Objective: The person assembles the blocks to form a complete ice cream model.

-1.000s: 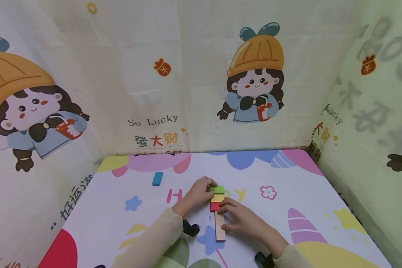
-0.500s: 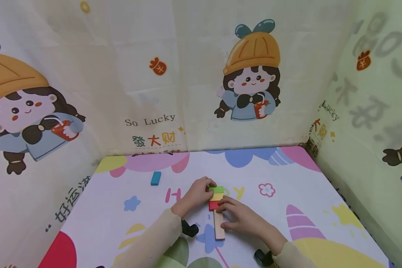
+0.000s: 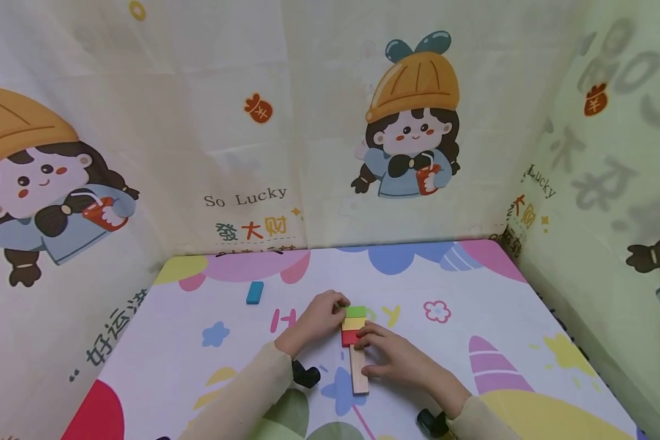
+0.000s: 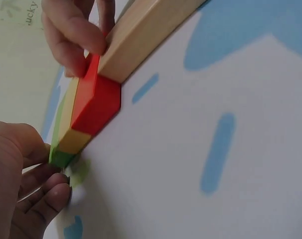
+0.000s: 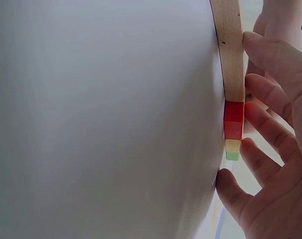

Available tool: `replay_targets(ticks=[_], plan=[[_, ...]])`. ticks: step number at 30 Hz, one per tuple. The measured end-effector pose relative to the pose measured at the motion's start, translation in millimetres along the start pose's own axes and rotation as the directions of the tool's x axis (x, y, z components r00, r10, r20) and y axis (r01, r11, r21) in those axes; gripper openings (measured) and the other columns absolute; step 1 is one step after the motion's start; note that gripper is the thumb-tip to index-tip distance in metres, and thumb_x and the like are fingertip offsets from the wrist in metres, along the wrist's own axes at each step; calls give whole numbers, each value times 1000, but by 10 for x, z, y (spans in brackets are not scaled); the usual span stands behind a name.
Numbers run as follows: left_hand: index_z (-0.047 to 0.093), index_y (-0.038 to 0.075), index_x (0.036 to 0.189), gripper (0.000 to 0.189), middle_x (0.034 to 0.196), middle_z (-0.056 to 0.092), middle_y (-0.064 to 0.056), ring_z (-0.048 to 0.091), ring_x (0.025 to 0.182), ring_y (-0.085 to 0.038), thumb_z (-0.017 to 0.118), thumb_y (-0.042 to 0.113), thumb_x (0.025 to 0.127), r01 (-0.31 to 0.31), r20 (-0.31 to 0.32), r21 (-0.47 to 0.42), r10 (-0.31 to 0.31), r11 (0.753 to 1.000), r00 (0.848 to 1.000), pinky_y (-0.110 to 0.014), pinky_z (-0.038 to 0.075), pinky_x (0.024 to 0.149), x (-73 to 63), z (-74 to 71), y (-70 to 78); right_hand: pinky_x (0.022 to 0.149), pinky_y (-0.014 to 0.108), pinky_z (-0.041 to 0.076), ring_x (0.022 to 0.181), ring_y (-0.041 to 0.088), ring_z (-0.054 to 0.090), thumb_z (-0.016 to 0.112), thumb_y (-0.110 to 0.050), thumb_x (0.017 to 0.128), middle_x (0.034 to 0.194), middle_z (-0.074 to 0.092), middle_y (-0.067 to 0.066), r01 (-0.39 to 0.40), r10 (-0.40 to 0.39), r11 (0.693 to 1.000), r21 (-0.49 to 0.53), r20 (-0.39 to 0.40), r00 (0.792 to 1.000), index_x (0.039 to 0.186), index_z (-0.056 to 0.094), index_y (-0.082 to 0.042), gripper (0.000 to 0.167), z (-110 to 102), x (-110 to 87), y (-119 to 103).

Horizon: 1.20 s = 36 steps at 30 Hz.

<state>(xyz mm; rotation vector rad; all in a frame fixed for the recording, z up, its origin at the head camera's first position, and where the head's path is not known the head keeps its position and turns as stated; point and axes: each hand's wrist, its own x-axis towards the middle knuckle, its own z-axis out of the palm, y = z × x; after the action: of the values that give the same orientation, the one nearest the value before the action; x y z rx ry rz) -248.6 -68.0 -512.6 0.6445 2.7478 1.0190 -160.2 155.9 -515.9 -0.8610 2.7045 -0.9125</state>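
Note:
Three coloured blocks lie in a row in the head view, side by side: a green block [image 3: 356, 311], a yellow block [image 3: 354, 324] and a red block [image 3: 349, 337]. From the red one, a long plain wooden block [image 3: 358, 374] runs toward the person. My left hand [image 3: 318, 316] is at the green block's left end, fingertips right at its edge and fingers loosely bent. Along the right side, my right hand [image 3: 398, 359] has fingertips on the red block and its thumb beside the wooden block. In the right wrist view its fingers [image 5: 270, 129] are spread along the row.
A blue block [image 3: 255, 293] lies apart, toward the back left of the table. The patterned tabletop [image 3: 418, 287] is bounded by printed cloth walls [image 3: 319, 153] at the back and sides. Black wrist cameras [image 3: 306, 374] sit on both wrists.
My left hand has drawn slightly left, off the green block's top, so more of that block shows. The right hand and the blocks keep their places; the head view has shifted a little.

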Motion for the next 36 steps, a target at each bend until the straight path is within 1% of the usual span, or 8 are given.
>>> replay_targets(ticks=[4, 7, 13, 17, 21, 26, 31, 36], plan=[[73, 11, 115, 20, 101, 65, 1, 56, 86, -12, 67, 15, 97, -11, -29, 36, 12, 999, 999, -27, 52, 79, -8, -66, -86, 116, 47, 41, 146, 28, 44, 84, -27, 87, 143, 56, -5, 1, -1, 1000, 0, -3, 1000, 121, 70, -24, 37, 6, -5, -6], [74, 12, 112, 16, 98, 64, 2, 55, 84, -12, 67, 15, 97, 3, -46, 64, 0, 998, 999, -27, 51, 76, -11, -138, -153, 116, 48, 41, 148, 29, 43, 84, -27, 87, 142, 57, -5, 6, -6, 1000, -3, -9, 1000, 120, 70, -23, 37, 3, -10, -6], [73, 11, 111, 14, 97, 62, 1, 54, 85, -14, 67, 15, 99, 86, -60, 91, -81, 992, 995, -27, 52, 76, -39, -311, -288, 116, 49, 42, 149, 30, 41, 84, -28, 87, 142, 57, -4, 6, -6, 1000, -3, -7, 1000, 120, 70, -23, 36, -5, -19, -6], [72, 12, 110, 13, 96, 61, 1, 55, 85, -15, 68, 16, 98, 139, -67, 96, -133, 986, 989, -28, 52, 73, -65, -419, -382, 116, 50, 41, 149, 31, 41, 83, -29, 88, 142, 57, -4, -9, 9, 1000, 4, 1, 1000, 120, 70, -24, 35, -12, -14, -18], [72, 12, 110, 13, 97, 62, 1, 55, 86, -16, 68, 15, 98, 181, -80, 105, -173, 978, 982, -30, 54, 77, -95, -515, -480, 116, 51, 41, 150, 32, 40, 83, -29, 88, 143, 56, -3, -14, 14, 1000, 16, 10, 1000, 121, 70, -22, 36, -19, -8, -40], [70, 10, 113, 17, 104, 64, -2, 56, 89, -18, 69, 14, 97, 222, -113, 128, -208, 967, 972, -34, 56, 83, -95, -596, -571, 116, 50, 41, 150, 32, 40, 83, -28, 88, 143, 57, -2, -1, 1, 1000, 2, 1, 1000, 122, 70, -21, 37, -12, -32, -32], [69, 7, 114, 18, 109, 64, -7, 58, 97, -22, 66, 15, 98, 262, -174, 141, -237, 955, 956, -39, 58, 89, -115, -676, -654, 115, 49, 43, 149, 30, 41, 83, -29, 88, 143, 56, -4, -4, 4, 1000, -9, -2, 1000, 122, 70, -23, 37, -6, -40, -7], [68, 2, 115, 19, 115, 64, -15, 56, 108, -31, 63, 9, 98, 276, -305, 186, -212, 943, 929, -46, 55, 96, -215, -834, -770, 115, 51, 42, 149, 30, 41, 82, -33, 89, 144, 55, -4, -6, 5, 1000, 22, 16, 1000, 123, 70, -24, 38, -14, -15, -6]])
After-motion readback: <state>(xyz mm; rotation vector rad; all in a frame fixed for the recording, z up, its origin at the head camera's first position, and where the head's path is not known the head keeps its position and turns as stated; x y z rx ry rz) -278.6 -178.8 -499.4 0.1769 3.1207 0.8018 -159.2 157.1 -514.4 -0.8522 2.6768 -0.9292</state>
